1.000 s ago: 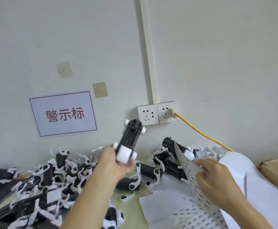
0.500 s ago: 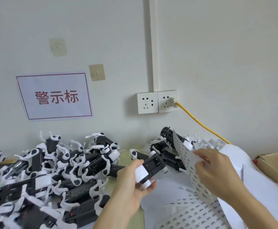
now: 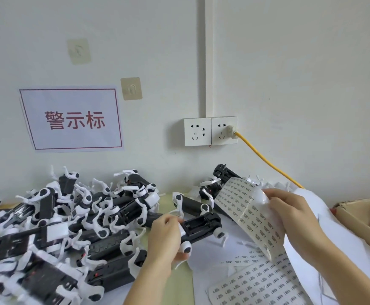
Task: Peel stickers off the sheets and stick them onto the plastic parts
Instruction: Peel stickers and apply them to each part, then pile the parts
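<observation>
plastic part [image 3: 198, 226] lies near-level, long axis left-right — my left hand [image 3: 165, 238] grips its left end | my right hand [image 3: 289, 213] pinches curled sticker sheet [image 3: 249, 214]

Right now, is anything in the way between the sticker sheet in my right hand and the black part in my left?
Nothing visible. The right hand holds the curled sticker sheet just right of the black part gripped by the left hand, with open space between them.
</observation>
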Motion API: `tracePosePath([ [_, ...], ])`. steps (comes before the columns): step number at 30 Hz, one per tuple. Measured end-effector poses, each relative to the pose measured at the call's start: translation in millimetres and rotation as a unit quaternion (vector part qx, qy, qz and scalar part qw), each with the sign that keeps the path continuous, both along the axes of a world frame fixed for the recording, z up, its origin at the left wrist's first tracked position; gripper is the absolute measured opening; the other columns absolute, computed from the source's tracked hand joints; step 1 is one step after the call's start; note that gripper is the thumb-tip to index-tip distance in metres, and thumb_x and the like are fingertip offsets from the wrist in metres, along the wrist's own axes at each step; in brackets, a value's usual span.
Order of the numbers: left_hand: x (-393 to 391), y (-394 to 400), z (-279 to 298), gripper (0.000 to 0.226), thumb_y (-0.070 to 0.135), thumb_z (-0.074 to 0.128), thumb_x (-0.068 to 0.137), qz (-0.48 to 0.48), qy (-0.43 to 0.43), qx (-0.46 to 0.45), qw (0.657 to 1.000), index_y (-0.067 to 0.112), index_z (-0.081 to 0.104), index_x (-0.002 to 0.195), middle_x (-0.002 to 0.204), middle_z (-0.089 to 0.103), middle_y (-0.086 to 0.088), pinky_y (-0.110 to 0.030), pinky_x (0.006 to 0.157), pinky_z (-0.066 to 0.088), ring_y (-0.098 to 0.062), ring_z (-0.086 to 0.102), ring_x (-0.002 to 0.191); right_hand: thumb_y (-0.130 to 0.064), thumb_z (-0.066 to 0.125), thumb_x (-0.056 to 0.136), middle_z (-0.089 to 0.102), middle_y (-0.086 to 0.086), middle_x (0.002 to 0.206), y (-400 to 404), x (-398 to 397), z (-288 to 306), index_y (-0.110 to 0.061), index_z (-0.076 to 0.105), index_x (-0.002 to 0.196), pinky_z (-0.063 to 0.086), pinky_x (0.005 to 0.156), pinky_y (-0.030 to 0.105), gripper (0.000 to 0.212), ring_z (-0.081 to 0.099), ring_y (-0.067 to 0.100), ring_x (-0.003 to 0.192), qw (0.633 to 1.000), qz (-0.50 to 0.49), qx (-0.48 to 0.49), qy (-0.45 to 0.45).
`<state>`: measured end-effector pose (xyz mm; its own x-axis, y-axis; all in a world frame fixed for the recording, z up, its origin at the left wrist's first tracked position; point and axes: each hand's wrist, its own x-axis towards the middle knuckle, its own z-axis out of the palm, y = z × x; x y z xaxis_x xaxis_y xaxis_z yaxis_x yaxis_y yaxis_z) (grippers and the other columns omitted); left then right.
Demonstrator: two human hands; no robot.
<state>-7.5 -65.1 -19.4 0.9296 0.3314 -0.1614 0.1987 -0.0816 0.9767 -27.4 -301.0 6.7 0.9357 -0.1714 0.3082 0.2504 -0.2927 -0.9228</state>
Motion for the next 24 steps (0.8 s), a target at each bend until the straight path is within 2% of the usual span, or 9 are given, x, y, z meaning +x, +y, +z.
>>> tracePosePath([
  [3,0.0,8.0,0.8,0.031,0.019,0.033,0.103,0.01,-0.028,0.165,0.986,0.008,0.059,0.091,0.078,0.059,-0.005,-0.033,0.047,0.051,-0.018,0.052,0.062,-0.001,0.043,0.093,0.075,0.012,0.089,1.1,1.6,-0.1,-0.022,0.077,0.087,0.058,0.059,0.044,0.041,0.073,0.029,0.077,0.999,0.016,0.036,0.014],
  [5,-1.1,11.4,1.0,0.032,0.021,0.028,0.105,0.028,-0.041,0.29,0.956,0.008,0.057,0.107,0.094,0.066,-0.009,-0.032,0.064,0.04,-0.019,0.05,0.071,-0.001,0.045,0.093,0.075,0.014,0.091,3.4,1.2,0.2,-0.019,0.077,0.089,0.057,0.068,0.06,0.037,0.073,0.035,0.08,0.999,0.027,0.041,0.019],
  [7,-3.5,8.5,4.0,0.034,0.019,0.027,0.105,0.045,-0.06,0.343,0.936,0.004,0.052,0.124,0.108,0.066,-0.017,-0.033,0.071,0.033,-0.029,0.054,0.087,-0.001,0.045,0.093,0.076,0.009,0.088,7.5,0.1,0.6,-0.021,0.078,0.088,0.057,0.07,0.064,0.039,0.074,0.032,0.079,0.999,0.036,0.021,0.017],
  [9,-7.0,2.1,7.5,0.03,0.019,0.027,0.105,0.042,-0.072,0.395,0.915,0.005,0.05,0.117,0.109,0.064,-0.019,-0.033,0.071,0.032,-0.035,0.058,0.1,-0.002,0.044,0.094,0.077,0.005,0.086,12.2,-1.6,1.8,-0.025,0.077,0.087,0.06,0.072,0.057,0.041,0.075,0.028,0.079,0.999,0.039,-0.001,0.011],
  [13,-13.2,-2.0,17.7,0.027,0.02,0.028,0.104,0.033,-0.077,0.442,0.893,0.008,0.051,0.111,0.112,0.063,-0.014,-0.033,0.072,0.031,-0.035,0.058,0.106,-0.003,0.045,0.096,0.075,0.005,0.079,18.0,-2.6,3.4,-0.03,0.075,0.08,0.057,0.053,0.037,0.044,0.075,0.025,0.074,0.999,0.045,0.002,-0.002],
  [17,-24.5,-4.5,28.1,0.025,0.024,0.036,0.102,0.041,-0.119,0.478,0.869,0.012,0.055,0.114,0.111,0.064,-0.008,-0.032,0.072,0.037,-0.03,0.058,0.106,-0.006,0.049,0.096,0.075,0.004,0.08,25.4,-1.9,2.3,-0.034,0.074,0.08,0.05,0.053,0.032,0.041,0.074,0.023,0.075,0.999,0.041,0.001,-0.012],
  [19,-27.8,-8.9,33.3,0.021,0.027,0.045,0.099,0.047,-0.194,0.448,0.871,0.015,0.061,0.104,0.101,0.066,-0.002,-0.032,0.072,0.044,-0.021,0.058,0.1,-0.007,0.049,0.096,0.074,0.004,0.083,29.2,-2.2,2.3,-0.031,0.075,0.083,0.055,0.057,0.037,0.038,0.074,0.024,0.079,0.999,0.047,-0.004,-0.011],
  [21,-28.3,-14.6,37.0,0.019,0.035,0.055,0.095,0.024,-0.23,0.302,0.925,0.019,0.063,0.088,0.079,0.067,0.004,-0.034,0.07,0.051,-0.01,0.062,0.079,-0.006,0.05,0.096,0.073,0.01,0.089,33.3,-3.6,3.8,-0.027,0.075,0.084,0.061,0.072,0.049,0.035,0.073,0.028,0.082,0.998,0.054,0.007,-0.012],
  [24,-26.7,-23.0,37.5,0.023,0.048,0.067,0.088,-0.059,-0.166,0.088,0.98,0.025,0.06,0.091,0.069,0.072,0.002,-0.027,0.061,0.053,-0.01,0.067,0.063,-0.004,0.051,0.096,0.071,0.017,0.095,39.1,-5.4,3.6,-0.024,0.075,0.083,0.058,0.071,0.056,0.033,0.071,0.033,0.083,0.997,0.069,0.031,-0.017],
])
